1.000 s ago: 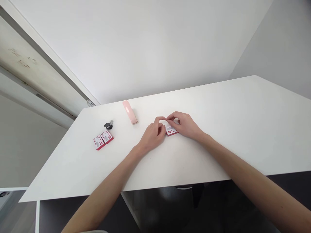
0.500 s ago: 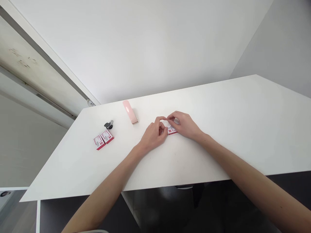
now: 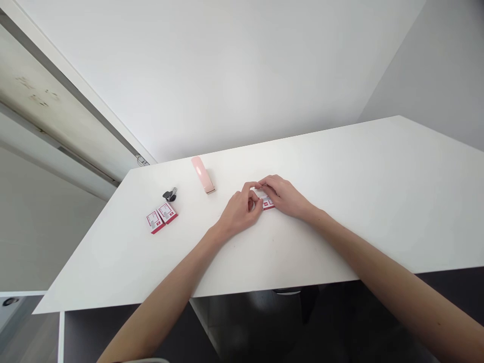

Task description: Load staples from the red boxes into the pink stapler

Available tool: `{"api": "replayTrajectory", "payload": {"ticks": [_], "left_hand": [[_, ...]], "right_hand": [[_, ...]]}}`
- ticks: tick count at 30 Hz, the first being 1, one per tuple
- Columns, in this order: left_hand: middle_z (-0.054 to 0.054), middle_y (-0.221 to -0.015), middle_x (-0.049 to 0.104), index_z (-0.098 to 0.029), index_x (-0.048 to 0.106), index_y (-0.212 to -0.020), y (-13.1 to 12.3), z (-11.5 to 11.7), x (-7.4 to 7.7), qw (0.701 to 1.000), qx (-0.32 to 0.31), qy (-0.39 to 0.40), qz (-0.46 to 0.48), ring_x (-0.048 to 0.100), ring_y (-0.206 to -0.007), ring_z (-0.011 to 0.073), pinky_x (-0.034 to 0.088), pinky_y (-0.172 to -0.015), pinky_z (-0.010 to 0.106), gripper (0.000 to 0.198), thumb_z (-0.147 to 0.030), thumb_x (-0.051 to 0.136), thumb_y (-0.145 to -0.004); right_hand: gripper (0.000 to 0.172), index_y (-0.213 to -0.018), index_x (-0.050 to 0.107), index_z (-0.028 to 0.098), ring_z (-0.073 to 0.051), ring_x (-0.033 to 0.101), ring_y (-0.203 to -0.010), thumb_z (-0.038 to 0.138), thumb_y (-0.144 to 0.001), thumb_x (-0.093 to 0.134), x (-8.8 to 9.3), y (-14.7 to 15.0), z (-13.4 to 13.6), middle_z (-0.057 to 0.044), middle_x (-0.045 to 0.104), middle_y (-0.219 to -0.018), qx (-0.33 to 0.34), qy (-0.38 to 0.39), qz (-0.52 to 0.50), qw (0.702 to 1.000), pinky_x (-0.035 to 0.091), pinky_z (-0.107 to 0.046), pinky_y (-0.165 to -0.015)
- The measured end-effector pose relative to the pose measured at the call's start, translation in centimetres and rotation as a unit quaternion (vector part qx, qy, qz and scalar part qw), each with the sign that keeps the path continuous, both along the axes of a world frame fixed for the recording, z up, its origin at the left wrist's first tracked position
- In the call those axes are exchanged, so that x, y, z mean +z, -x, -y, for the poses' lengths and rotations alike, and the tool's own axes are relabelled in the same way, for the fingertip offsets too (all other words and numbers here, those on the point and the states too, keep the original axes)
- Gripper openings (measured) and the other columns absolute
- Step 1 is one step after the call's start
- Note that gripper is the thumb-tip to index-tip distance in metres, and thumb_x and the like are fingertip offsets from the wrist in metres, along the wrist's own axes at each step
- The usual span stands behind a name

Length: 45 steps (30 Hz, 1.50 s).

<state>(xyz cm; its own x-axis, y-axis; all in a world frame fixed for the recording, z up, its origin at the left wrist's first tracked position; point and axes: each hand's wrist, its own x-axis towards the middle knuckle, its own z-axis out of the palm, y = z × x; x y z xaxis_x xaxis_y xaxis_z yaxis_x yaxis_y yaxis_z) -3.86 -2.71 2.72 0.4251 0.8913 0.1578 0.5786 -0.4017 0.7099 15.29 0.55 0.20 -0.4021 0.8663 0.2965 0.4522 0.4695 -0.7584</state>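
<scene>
A small red-and-white cardboard box (image 3: 267,203) lies on the white desk (image 3: 302,247), partly covered by my fingers. My left hand (image 3: 242,205) is curled closed at its left end, thumb and fingertips on the edge. From the other side my right hand (image 3: 282,194) holds the box, fingers bent over its top and far edge. The two index fingertips meet just behind the box. What the fingertips pinch at that far edge is hidden.
Left of my hands stands a pink stapler (image 3: 203,174). Farther left lies a black staple remover (image 3: 170,194), with two matching red-and-white boxes (image 3: 162,217) side by side just in front of it. A white wall (image 3: 242,75) rises behind the desk.
My right hand has shifted slightly, its fingers covering more of the box's right part. My left hand stays almost in place at the left end.
</scene>
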Motion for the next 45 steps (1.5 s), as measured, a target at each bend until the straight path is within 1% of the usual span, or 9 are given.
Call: {"api": "replayTrajectory", "payload": {"ticks": [10,14,17,19,22,30,34,41,45], "left_hand": [[-0.005,-0.078,0.061,-0.026,0.048,-0.127,-0.2,0.1,-0.2,1.000,-0.002,-0.011,-0.012,0.052,-0.063,0.0144,0.042,-0.063,0.030,0.028,-0.028,0.050,-0.099],[0.003,-0.097,0.063,-0.025,0.055,-0.123,-0.1,-0.1,-0.5,0.995,0.011,-0.091,-0.037,0.059,-0.092,0.0215,0.051,-0.084,0.039,0.034,-0.040,0.066,-0.094],[0.008,-0.120,0.062,-0.025,0.059,-0.124,0.0,-0.1,-0.7,0.989,-0.001,-0.130,-0.069,0.055,-0.113,0.0275,0.051,-0.099,0.047,0.045,-0.047,0.076,-0.088],[0.009,-0.126,0.060,-0.026,0.062,-0.123,0.1,-0.2,-0.8,0.987,-0.008,-0.132,-0.090,0.053,-0.119,0.0293,0.050,-0.103,0.049,0.045,-0.050,0.076,-0.088],[0.008,-0.123,0.060,-0.026,0.067,-0.119,0.3,-0.2,-1.0,0.986,-0.008,-0.128,-0.103,0.053,-0.119,0.0292,0.051,-0.102,0.049,0.035,-0.049,0.072,-0.092],[0.006,-0.118,0.068,-0.024,0.063,-0.120,0.2,-0.5,-1.0,0.990,0.001,-0.133,-0.049,0.060,-0.112,0.0241,0.048,-0.103,0.044,0.031,-0.044,0.067,-0.097],[0.006,-0.116,0.070,-0.023,0.062,-0.122,0.2,-0.4,-0.6,0.991,0.025,-0.126,-0.019,0.063,-0.108,0.0229,0.048,-0.100,0.041,0.027,-0.041,0.063,-0.100],[0.008,-0.123,0.068,-0.023,0.055,-0.132,0.8,0.3,-0.5,0.983,0.059,-0.174,0.011,0.064,-0.108,0.0206,0.048,-0.100,0.039,0.032,-0.040,0.056,-0.105],[0.009,-0.122,0.069,-0.022,0.055,-0.131,3.3,1.5,-0.3,0.965,0.116,-0.232,-0.032,0.065,-0.109,0.0226,0.047,-0.102,0.041,0.037,-0.042,0.063,-0.100]], "right_hand": [[0.033,-0.106,0.068,0.024,-0.026,0.063,-0.110,0.024,-0.104,0.035,0.3,-0.1,0.1,-0.008,0.074,-0.111,0.000,0.017,-0.014,1.000,0.051,-0.043,-0.092],[0.031,-0.105,0.068,0.024,-0.025,0.065,-0.106,0.026,-0.103,0.037,0.6,0.0,0.2,-0.006,0.074,-0.110,0.012,0.029,-0.042,0.999,0.051,-0.042,-0.091],[0.031,-0.110,0.068,0.025,-0.023,0.067,-0.101,0.029,-0.103,0.037,0.6,0.0,0.1,-0.005,0.074,-0.115,0.006,0.066,-0.075,0.995,0.053,-0.040,-0.085],[0.031,-0.115,0.066,0.025,-0.023,0.068,-0.104,0.030,-0.103,0.039,0.5,0.0,0.1,-0.005,0.073,-0.118,-0.010,0.085,-0.098,0.991,0.054,-0.038,-0.085],[0.029,-0.117,0.065,0.025,-0.023,0.068,-0.106,0.031,-0.103,0.040,0.4,-0.1,-0.1,-0.006,0.073,-0.118,-0.048,0.092,-0.118,0.988,0.054,-0.038,-0.085],[0.022,-0.104,0.066,0.022,-0.024,0.066,-0.090,0.031,-0.098,0.047,0.3,-1.1,-1.2,-0.009,0.074,-0.110,-0.165,0.051,-0.115,0.978,0.052,-0.038,-0.076],[0.020,-0.104,0.067,0.021,-0.023,0.067,-0.095,0.030,-0.095,0.051,-0.1,-1.7,-2.1,-0.009,0.076,-0.107,-0.209,0.077,-0.166,0.961,0.052,-0.040,-0.089],[0.021,-0.106,0.068,0.021,-0.022,0.068,-0.102,0.032,-0.094,0.054,-1.0,-2.4,-2.6,-0.008,0.076,-0.107,-0.200,0.093,-0.203,0.954,0.050,-0.042,-0.100],[0.021,-0.105,0.068,0.021,-0.022,0.069,-0.104,0.033,-0.093,0.056,-1.4,-2.7,-2.6,-0.008,0.077,-0.105,-0.191,0.101,-0.219,0.952,0.050,-0.041,-0.101]]}}
